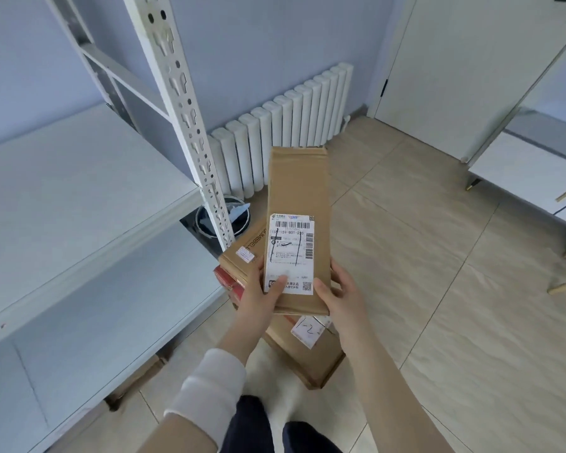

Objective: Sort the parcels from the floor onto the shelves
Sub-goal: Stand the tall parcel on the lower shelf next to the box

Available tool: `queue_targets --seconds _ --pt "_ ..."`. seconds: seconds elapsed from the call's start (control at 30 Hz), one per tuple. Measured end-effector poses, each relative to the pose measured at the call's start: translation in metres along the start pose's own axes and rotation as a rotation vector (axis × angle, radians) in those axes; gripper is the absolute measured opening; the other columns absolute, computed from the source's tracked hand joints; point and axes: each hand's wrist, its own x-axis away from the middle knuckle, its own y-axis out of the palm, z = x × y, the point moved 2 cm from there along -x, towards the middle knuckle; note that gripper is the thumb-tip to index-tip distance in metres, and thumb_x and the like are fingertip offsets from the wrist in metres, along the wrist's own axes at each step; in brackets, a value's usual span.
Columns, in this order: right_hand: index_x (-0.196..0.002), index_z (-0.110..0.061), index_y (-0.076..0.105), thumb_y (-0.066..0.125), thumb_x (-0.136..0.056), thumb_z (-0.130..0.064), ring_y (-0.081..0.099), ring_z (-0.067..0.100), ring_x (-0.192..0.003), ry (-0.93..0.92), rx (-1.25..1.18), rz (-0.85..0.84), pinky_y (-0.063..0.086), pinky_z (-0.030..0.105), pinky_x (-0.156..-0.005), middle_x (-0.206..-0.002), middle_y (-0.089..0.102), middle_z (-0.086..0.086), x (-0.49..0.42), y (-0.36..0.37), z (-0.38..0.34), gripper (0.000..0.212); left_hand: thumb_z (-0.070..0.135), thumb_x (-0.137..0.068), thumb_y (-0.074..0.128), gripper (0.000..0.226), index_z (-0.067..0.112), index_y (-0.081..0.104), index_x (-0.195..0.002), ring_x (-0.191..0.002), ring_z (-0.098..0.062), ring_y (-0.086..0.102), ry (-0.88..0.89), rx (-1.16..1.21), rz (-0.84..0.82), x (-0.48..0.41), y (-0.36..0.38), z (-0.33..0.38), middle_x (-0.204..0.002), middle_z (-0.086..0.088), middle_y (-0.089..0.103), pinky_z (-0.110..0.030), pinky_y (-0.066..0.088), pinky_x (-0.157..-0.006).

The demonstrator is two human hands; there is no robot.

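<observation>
a long brown parcel (297, 204) is being held up over the floor (438, 289), both hands gripping its near end: left hand (264, 291) thumbing the label (290, 253), right hand (335, 289) clasping the edge. more boxes (242, 259) are lying below, beside the white shelves (79, 197).

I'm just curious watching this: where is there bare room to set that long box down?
The upper shelf, left of the white post, is bare; the lower shelf beneath it too. Floor tiles right of the stacked parcels, toward the door, are open. It is crowded at the post's foot: parcels and a bin.
</observation>
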Motion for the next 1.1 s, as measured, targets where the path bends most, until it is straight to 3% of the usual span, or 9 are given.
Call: queue_targets --seconds 0.17,0.3,0.47,0.57,0.67,0.83,0.97,1.1 --pt "-0.132 -0.031 0.048 0.063 -0.087 -0.012 0.059 0.007 -0.110 -0.064 0.091 -0.063 0.053 0.034 -0.092 -0.120 0.062 -0.011 0.044 -0.006 0.004 0.050 0.034 -0.093 0.051 0.046 0.030 0.030 -0.134 -0.104 -0.003 0.055 -0.019 0.120 0.055 0.058 0.001 -0.018 -0.119 0.013 0.055 -0.016 0.047 -0.083" --pt "-0.117 -0.034 0.045 0.052 -0.093 -0.009 0.057 -0.002 -0.103 -0.076 0.045 -0.170 0.052 0.017 -0.076 -0.113 0.059 -0.016 0.086 0.012 0.004 0.036 0.028 -0.094 0.050 0.045 0.026 0.032 -0.135 -0.106 0.002 0.054 0.010 0.208 0.082 0.100 -0.015 -0.030 -0.122 0.011 0.056 -0.013 0.050 -0.080" --pt "-0.126 -0.033 0.039 0.041 -0.099 -0.026 0.051 -0.002 -0.103 -0.090 0.103 -0.186 0.042 0.014 -0.080 -0.115 0.052 -0.020 0.132 0.042 0.019 0.028 0.026 -0.095 0.049 0.044 0.021 0.036 -0.137 -0.106 0.007 0.056 0.043 0.268 0.184 0.153 -0.040 -0.055 -0.127 0.007 0.058 -0.005 0.047 -0.074" --pt "-0.128 -0.036 0.039 0.038 -0.099 -0.033 0.050 0.007 -0.116 -0.049 0.142 -0.234 0.042 0.024 -0.093 -0.127 0.053 -0.013 0.159 0.053 0.035 0.029 0.025 -0.095 0.049 0.045 0.022 0.036 -0.138 -0.102 0.012 0.057 0.066 0.296 0.237 0.191 -0.054 -0.069 -0.126 0.011 0.058 -0.003 0.044 -0.074" --pt "-0.112 -0.047 0.041 0.040 -0.098 -0.033 0.050 0.011 -0.121 -0.069 0.139 -0.301 0.042 0.035 -0.102 -0.134 0.050 -0.009 0.187 0.063 0.039 0.020 0.023 -0.092 0.055 0.051 0.023 0.035 -0.139 -0.105 0.011 0.056 0.110 0.259 0.278 0.222 -0.067 -0.075 -0.128 0.010 0.057 -0.003 0.044 -0.075" --pt "-0.121 -0.039 0.040 0.041 -0.099 -0.030 0.046 0.007 -0.123 -0.159 0.145 -0.446 0.039 0.031 -0.104 -0.138 0.047 -0.011 0.219 0.067 0.027 0.025 0.018 -0.088 0.062 0.062 0.024 0.030 -0.141 -0.117 0.001 0.052 0.163 0.242 0.340 0.265 -0.075 -0.076 -0.132 0.010 0.054 -0.007 0.046 -0.081" --pt "-0.143 -0.037 0.030 0.036 -0.100 -0.033 0.036 0.002 -0.131 -0.235 0.165 -0.566 0.032 0.022 -0.104 -0.146 0.038 -0.016 0.238 0.060 0.023 0.043 0.015 -0.089 0.060 0.062 0.023 0.028 -0.142 -0.119 0.003 0.050 0.230 0.224 0.427 0.298 -0.068 -0.065 -0.133 0.010 0.052 -0.005 0.044 -0.081" --pt "-0.121 -0.059 0.038 0.039 -0.096 -0.042 0.031 0.006 -0.138 -0.269 0.148 -0.644 0.026 0.039 -0.115 -0.147 0.038 -0.013 0.260 0.048 0.020 0.030 0.012 -0.090 0.059 0.063 0.022 0.026 -0.143 -0.118 0.004 0.050 0.273 0.202 0.480 0.330 -0.055 -0.057 -0.135 0.009 0.051 -0.007 0.045 -0.082"
